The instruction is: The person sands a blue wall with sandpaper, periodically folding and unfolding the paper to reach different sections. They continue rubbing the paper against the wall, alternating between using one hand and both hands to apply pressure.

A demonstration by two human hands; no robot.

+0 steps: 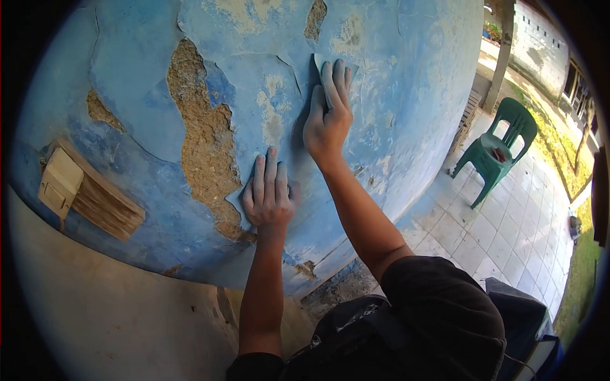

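Against the peeling wall (394,95), we are pressing sandpaper (319,63) under the flat right hand (327,120), bracing the open left hand (268,193) beside a ragged paint edge.

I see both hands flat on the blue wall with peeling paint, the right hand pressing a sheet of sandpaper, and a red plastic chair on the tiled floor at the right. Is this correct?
Only the chair's colour is wrong. The head view shows a green plastic chair on the tiled floor. The rest stands: left hand and right hand are on the blue wall, the right pressing the sandpaper.

Bare peeling wall (394,95) right of the hands — left, a jutting switch box (59,183), probably wood-mounted.
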